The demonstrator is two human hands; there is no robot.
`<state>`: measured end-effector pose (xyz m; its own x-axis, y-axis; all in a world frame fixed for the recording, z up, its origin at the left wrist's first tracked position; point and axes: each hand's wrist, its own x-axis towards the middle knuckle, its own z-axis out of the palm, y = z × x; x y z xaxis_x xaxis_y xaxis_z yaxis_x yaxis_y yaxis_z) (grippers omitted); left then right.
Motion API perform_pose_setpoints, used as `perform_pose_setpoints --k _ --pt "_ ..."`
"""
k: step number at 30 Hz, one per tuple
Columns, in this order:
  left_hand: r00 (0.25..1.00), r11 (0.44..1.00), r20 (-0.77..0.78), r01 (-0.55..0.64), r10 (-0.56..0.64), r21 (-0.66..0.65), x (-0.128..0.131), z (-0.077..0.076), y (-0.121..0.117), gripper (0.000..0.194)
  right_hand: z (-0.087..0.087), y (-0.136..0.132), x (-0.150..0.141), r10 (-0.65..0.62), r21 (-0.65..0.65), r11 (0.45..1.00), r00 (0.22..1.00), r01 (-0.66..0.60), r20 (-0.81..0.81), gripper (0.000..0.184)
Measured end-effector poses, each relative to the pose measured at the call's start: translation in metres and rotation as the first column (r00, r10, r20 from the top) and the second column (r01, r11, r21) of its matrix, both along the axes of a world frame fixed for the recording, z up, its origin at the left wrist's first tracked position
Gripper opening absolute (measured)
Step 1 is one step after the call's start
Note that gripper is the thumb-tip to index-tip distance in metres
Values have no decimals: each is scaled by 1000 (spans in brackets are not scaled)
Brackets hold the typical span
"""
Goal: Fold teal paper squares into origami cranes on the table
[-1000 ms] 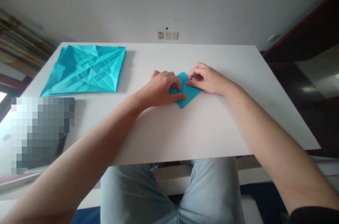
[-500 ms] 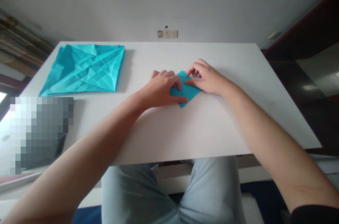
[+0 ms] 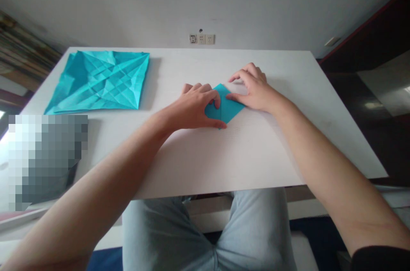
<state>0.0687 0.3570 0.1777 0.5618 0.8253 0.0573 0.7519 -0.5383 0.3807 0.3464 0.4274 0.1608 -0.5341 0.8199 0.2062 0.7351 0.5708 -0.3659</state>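
Observation:
A small folded piece of turquoise paper [image 3: 229,110] lies flat on the white table, its outline roughly a diamond with a crease line down the middle. My left hand [image 3: 200,106] covers its left side, with bent fingers and the thumb pressing it against the tabletop; the thumb lies along its near corner. On the other side, my right hand [image 3: 253,88] rests its thumb on the paper's right part. The right index and other fingers are spread away from that thumb, beyond the paper's far edge, with a gap between.
A larger turquoise sheet [image 3: 102,81], covered in creases, lies at the table's far left. Nearer on the left stands a pixelated object [image 3: 48,155] that I cannot make out. The white table [image 3: 224,160] reaches to a wall with power sockets [image 3: 201,39].
My right fingers have lifted off the paper and spread away from the thumb, up and to the right. My left hand stays on the paper, its thumb slightly lower along the near corner.

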Motion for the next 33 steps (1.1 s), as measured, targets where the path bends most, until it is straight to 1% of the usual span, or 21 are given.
perform_pose_setpoints --k 2,3,4,5,7,9,11,13,15,17,19,21,23,27,29,31,33 --pt "1000 1000 -5 -14 14 -1 0 0 0 55 2 -7 -4 54 -5 999 998 -54 35 67" --pt "1000 1000 -5 -17 17 0 0 0 0 56 2 -9 -5 75 -14 997 996 -75 46 72" --pt "1000 1000 -5 -17 17 2 0 0 0 56 2 -10 -6 84 -22 996 995 -83 52 74" --pt "1000 1000 -5 -13 13 4 0 1 0 57 2 -10 -7 76 -24 997 996 -75 54 71" --pt "1000 1000 -3 -1 1 10 -1 1 0 60 1 -6 -5 21 -7 1000 999 -21 46 57" --pt "1000 1000 -4 10 -10 11 -1 2 0 63 1 -2 -3 -43 31 999 999 42 34 43" --pt "1000 1000 -6 19 -19 6 -2 3 -1 65 4 0 -3 -81 76 994 997 80 19 32" --pt "999 999 -1 37 -37 -5 -2 4 -1 64 8 -2 -5 -82 112 990 997 82 -8 25" --pt "997 998 21 68 -68 -16 -3 6 -1 61 11 -6 -8 -22 119 993 999 26 -37 24" --pt "994 995 53 99 -98 -26 -5 6 1 57 12 -9 -10 95 100 991 994 -89 -60 28" --pt "990 992 79 121 -118 -33 -9 7 3 54 10 -9 -10 211 62 976 974 -207 -77 34" --pt "988 991 90 131 -127 -38 -13 7 5 52 6 -7 -9 254 9 967 963 -254 -91 41" --pt "990 993 83 114 -110 -42 -17 6 7 56 5 -5 -7 235 -42 970 968 -240 -91 46" --pt "999 999 38 -18 19 -26 -22 3 11 84 9 -2 -1 169 -67 983 984 -173 -54 51" --pt "997 997 19 -73 74 -29 -23 1 12 94 11 -1 3 132 -81 988 991 -134 -28 55" --pt "995 995 9 -97 97 -37 -22 0 12 98 12 1 5 99 -99 990 995 -99 -9 62" --pt "992 992 17 -123 123 -16 -20 -1 11 92 12 2 6 74 -94 993 997 -73 7 67"
